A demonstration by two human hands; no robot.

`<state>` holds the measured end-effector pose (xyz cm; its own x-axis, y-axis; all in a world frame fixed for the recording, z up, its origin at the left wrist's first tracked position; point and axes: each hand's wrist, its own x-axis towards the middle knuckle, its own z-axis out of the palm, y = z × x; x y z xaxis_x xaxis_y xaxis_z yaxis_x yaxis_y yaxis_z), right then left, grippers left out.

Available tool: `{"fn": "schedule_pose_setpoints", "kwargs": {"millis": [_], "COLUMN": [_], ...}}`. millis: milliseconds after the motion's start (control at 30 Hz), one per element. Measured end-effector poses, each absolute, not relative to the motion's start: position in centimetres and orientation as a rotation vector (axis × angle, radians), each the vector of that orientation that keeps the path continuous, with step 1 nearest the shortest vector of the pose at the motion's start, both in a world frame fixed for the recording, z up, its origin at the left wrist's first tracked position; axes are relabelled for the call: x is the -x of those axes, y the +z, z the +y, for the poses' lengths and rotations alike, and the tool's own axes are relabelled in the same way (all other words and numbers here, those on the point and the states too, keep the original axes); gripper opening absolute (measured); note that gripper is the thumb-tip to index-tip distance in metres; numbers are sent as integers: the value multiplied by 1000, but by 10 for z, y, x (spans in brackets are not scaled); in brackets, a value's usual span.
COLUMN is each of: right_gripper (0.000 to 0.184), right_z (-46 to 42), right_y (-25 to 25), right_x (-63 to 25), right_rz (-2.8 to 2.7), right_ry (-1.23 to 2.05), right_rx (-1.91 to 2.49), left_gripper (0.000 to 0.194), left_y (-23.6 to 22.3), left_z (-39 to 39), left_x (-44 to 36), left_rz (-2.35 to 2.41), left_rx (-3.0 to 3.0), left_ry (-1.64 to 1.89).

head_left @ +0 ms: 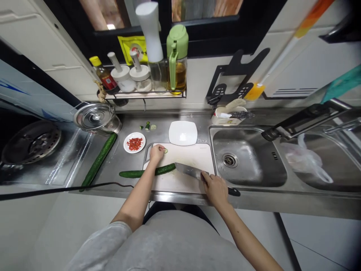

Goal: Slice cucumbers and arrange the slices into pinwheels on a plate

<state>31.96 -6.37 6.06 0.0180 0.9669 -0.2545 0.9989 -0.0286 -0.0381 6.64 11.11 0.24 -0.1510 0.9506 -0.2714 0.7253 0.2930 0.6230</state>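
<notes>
Left fingers: at the cucumber slice; I can't tell whether they grip it.
Right fingers: I see them clenched round the kitchen knife.
Cucumber: bodyward of the left fingers, partly on the cutting board.

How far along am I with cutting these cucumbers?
Looks early. Done: chopped red pieces are plated; small green pieces lie cut nearby. In hand: your right hand holds the knife at the board cucumber; your left hand is by a slice. Apparently left: most of that cucumber, plus the whole one.
</notes>
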Motion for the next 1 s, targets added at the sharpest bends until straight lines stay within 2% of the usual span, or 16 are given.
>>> {"fn": "schedule_pose_setpoints", "kwargs": {"millis": [300,500,633,733,833,1000], "right_gripper": [39,39,34,35,33,29], "right_z": [-67,-67,-67,-65,-60,-54], "right_y": [58,55,54,55,58,63], "right_x": [-330,-331,-329,-323,-313,-290], "right_rz": [2034,2007,1955,1890,1878,1968], "right_ry": [-335,-422,-608,-737,-825,-945], "right_rx": [-2173,-2216,-2283,-2260,-2175,-2037], "left_gripper": [14,12,20,24,27,29], "left_y": [-9,-8,4,13,15,2], "left_z": [121,119,99,68,37,14], "left_x": [-74,-74,-60,-51,-48,-52], "left_rz": [1974,1955,1970,1721,1355,1304], "left_rx": [-1639,-1749,-1713,-1921,-2155,-2225], "left_ry": [351,432,575,631,531,485]}}
